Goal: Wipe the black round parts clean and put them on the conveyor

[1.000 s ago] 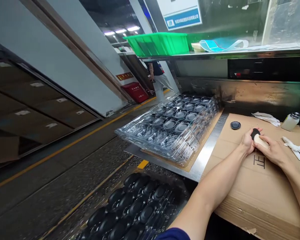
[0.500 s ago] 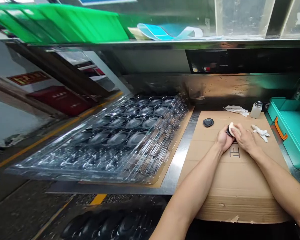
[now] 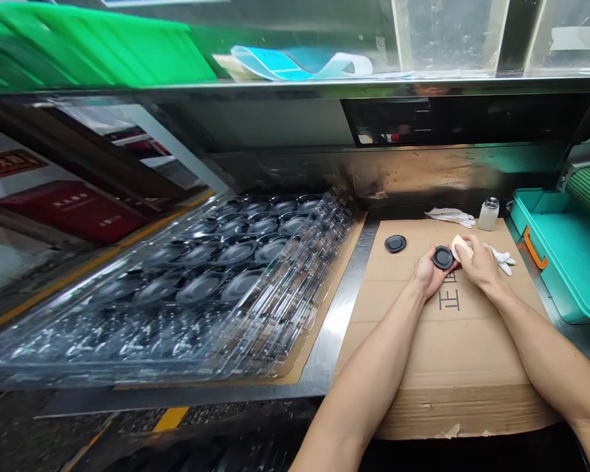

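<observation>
My left hand (image 3: 429, 272) holds a round black plastic part (image 3: 443, 257) by its edge, its dished face turned up. Just to the right, my right hand (image 3: 480, 264) pinches a cream-white pad (image 3: 461, 247), which looks like a sponge or folded cloth. The pad is beside the black part, close to its right rim. A second black part (image 3: 395, 244) lies flat on the cardboard sheet (image 3: 423, 341), left of my hands. A white glove (image 3: 502, 259) lies partly hidden behind my right hand, and another glove (image 3: 450, 216) rests at the cardboard's back edge.
A small bottle with a metal top (image 3: 488, 214) stands at the back. To the right is a teal bin (image 3: 565, 275) with an orange handle. Clear plastic trays (image 3: 142, 347) with rows of black parts fill the left side. A metal shelf (image 3: 295, 87) carries a green crate (image 3: 93, 49).
My right hand has moved the white pad off the black part, to its right, uncovering its face. The whole view has shifted, so things appear further left.
</observation>
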A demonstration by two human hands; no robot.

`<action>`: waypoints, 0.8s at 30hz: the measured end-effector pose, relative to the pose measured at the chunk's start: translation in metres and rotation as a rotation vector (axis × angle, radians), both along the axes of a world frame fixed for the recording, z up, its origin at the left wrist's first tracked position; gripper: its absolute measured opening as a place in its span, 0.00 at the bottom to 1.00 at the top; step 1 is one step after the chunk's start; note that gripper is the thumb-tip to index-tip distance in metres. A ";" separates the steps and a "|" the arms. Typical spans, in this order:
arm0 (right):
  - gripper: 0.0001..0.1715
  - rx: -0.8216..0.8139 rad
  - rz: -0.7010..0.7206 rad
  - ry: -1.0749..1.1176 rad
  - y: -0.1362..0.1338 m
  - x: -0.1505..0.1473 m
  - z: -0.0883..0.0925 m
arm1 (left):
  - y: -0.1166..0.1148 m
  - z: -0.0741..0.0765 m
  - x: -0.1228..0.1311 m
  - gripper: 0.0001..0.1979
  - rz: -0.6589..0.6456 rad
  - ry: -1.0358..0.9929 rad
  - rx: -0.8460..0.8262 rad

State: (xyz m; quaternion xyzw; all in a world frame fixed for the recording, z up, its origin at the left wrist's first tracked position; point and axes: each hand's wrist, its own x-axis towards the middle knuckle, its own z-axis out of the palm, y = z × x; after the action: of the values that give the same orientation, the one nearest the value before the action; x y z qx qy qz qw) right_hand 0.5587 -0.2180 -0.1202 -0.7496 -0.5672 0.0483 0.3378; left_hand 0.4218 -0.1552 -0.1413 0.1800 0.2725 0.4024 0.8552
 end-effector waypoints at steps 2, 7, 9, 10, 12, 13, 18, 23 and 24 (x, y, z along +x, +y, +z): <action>0.20 0.025 0.111 0.108 0.001 0.002 -0.002 | 0.001 0.001 -0.001 0.21 0.001 -0.008 -0.004; 0.14 -0.045 0.253 0.407 0.006 -0.003 -0.013 | -0.001 0.000 0.001 0.20 -0.007 0.008 0.066; 0.16 -0.037 0.258 0.536 0.007 -0.006 -0.016 | -0.004 -0.001 0.002 0.19 -0.027 0.042 0.105; 0.17 -0.037 0.278 0.594 0.007 -0.007 -0.016 | -0.005 -0.001 0.002 0.19 -0.039 0.054 0.115; 0.18 -0.071 0.341 0.677 0.007 -0.006 -0.015 | -0.007 0.000 0.001 0.19 -0.062 0.059 0.113; 0.18 -0.106 0.369 0.693 0.006 -0.004 -0.014 | -0.007 0.000 0.001 0.19 -0.066 0.055 0.105; 0.16 -0.176 0.279 0.452 0.004 0.011 -0.008 | -0.006 0.000 -0.001 0.19 -0.036 0.018 0.090; 0.19 0.039 0.304 0.250 0.003 0.000 -0.008 | -0.005 -0.002 0.002 0.21 -0.073 -0.023 0.075; 0.20 0.038 0.262 0.202 0.002 -0.003 -0.007 | -0.005 -0.003 0.003 0.21 -0.079 -0.032 0.062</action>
State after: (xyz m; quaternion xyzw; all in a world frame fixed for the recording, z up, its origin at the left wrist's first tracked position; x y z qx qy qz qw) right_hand 0.5555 -0.2158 -0.1275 -0.6542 -0.6240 0.1564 0.3978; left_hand 0.4244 -0.1606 -0.1442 0.2107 0.2388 0.3796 0.8686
